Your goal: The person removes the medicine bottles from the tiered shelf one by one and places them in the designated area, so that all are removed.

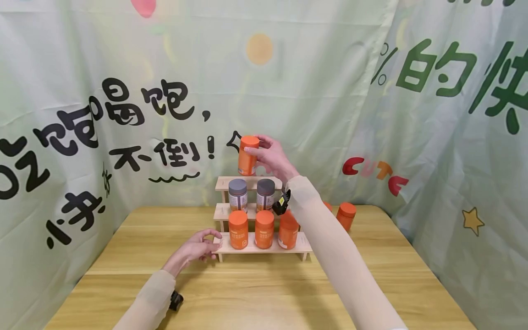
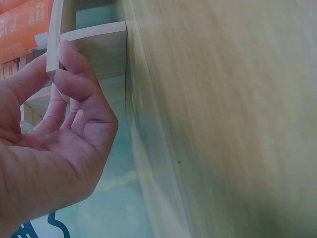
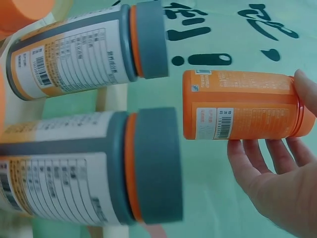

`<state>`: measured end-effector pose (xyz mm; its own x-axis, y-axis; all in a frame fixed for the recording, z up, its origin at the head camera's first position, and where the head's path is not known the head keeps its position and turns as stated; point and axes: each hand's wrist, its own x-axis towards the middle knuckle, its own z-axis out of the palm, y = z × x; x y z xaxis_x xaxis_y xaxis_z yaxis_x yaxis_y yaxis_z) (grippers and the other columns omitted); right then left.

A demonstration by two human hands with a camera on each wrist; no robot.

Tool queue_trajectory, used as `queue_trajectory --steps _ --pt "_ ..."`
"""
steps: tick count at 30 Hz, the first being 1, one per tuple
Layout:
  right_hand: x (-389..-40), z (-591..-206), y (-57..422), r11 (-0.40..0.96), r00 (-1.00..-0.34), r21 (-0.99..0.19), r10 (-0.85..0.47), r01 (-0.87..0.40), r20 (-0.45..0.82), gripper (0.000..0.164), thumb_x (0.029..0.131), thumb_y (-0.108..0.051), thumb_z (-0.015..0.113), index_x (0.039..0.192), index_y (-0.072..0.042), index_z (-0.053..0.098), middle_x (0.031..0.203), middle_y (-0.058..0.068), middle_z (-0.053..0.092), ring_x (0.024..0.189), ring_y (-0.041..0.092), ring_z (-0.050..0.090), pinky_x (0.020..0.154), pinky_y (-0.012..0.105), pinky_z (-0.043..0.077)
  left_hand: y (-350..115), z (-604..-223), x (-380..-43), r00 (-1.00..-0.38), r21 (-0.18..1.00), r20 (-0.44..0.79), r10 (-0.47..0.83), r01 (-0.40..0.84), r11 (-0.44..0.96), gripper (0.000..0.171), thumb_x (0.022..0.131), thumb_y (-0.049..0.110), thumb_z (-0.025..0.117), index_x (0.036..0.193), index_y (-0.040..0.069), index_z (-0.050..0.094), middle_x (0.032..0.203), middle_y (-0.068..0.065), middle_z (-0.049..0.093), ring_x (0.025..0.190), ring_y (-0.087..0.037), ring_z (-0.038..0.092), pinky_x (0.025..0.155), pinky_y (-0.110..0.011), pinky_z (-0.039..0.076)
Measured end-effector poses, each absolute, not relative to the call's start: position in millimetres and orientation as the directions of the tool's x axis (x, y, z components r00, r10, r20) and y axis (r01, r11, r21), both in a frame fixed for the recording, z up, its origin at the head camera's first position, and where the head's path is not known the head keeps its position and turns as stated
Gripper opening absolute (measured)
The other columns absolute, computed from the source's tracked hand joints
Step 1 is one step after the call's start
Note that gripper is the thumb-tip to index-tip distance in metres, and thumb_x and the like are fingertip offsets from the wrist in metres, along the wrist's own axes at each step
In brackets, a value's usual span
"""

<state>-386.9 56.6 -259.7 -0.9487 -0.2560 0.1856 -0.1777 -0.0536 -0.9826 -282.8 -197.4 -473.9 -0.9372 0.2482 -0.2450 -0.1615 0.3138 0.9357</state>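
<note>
My right hand (image 1: 272, 156) grips an orange bottle (image 1: 247, 158) near its cap, upright and just above the top tier of a wooden step shelf (image 1: 268, 251). In the right wrist view the thumb and fingers hold the bottle (image 3: 237, 105) from opposite sides. My left hand (image 1: 198, 247) is at the left end of the bottom tier; in the left wrist view its thumb and fingers (image 2: 77, 84) pinch the board's edge (image 2: 55, 39). Three orange bottles (image 1: 238, 231) stand on the bottom tier. Two grey-capped bottles (image 1: 238, 195) stand on the middle one.
Beyond my right forearm, another orange bottle (image 1: 345, 216) stands on the wooden table (image 1: 371, 261), with part of an orange cap showing beside it. A printed cloth (image 1: 309, 114) hangs behind and at both sides of the table.
</note>
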Motion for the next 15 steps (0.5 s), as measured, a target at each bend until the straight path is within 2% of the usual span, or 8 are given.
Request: queue_trajectory --steps 3,5,10,13,15 --pt "-384 -256 65 -0.034 -0.954 -0.982 -0.235 -0.186 0.189 0.053 0.086 -0.016 0.076 0.134 -0.016 0.054 0.133 0.008 0.059 0.117 0.031 0.061 0.103 0.047 0.046 -198 -474 -283 -0.937 0.938 -0.242 0.252 -0.159 0.308 0.037 0.090 0.017 0.070 0.122 0.010 0.054 0.076 -0.004 0.056 0.064 -0.018 0.064 0.054 -0.027 0.044" --pt "-382 -254 70 -0.025 -0.959 -0.983 -0.218 -0.182 0.184 0.052 0.086 -0.018 0.076 0.133 -0.017 0.055 0.132 0.008 0.060 0.115 0.031 0.063 0.099 0.046 0.048 -198 -474 -283 -0.937 0.938 -0.240 0.253 -0.157 0.309 0.036 0.090 0.017 0.070 0.122 0.010 0.054 0.076 -0.004 0.056 0.064 -0.018 0.064 0.054 -0.027 0.044" --pt "-374 -252 84 -0.034 -0.958 -0.985 -0.226 -0.171 0.174 0.052 0.085 -0.022 0.077 0.132 -0.020 0.056 0.130 0.007 0.060 0.107 0.033 0.066 0.073 0.042 0.057 -199 -476 -282 -0.936 0.934 -0.242 0.256 -0.153 0.322 0.036 0.091 0.018 0.069 0.123 0.010 0.054 0.076 -0.005 0.059 0.064 -0.017 0.064 0.053 -0.027 0.044" --pt "-366 -252 95 -0.042 -0.950 -0.976 -0.223 -0.215 0.219 0.052 0.085 -0.022 0.077 0.132 -0.019 0.056 0.129 0.008 0.060 0.108 0.031 0.066 0.074 0.041 0.058 -199 -477 -281 -0.934 0.934 -0.240 0.265 -0.148 0.324 0.036 0.092 0.019 0.068 0.124 0.010 0.053 0.078 -0.006 0.060 0.064 -0.016 0.063 0.052 -0.027 0.044" --pt "-361 -253 102 -0.062 -0.943 -0.966 -0.211 -0.251 0.258 0.051 0.086 -0.018 0.076 0.133 -0.015 0.056 0.129 0.010 0.059 0.110 0.030 0.064 0.084 0.041 0.057 -199 -477 -282 -0.933 0.935 -0.241 0.268 -0.150 0.321 0.037 0.092 0.020 0.068 0.124 0.010 0.053 0.079 -0.007 0.060 0.064 -0.016 0.064 0.052 -0.027 0.044"
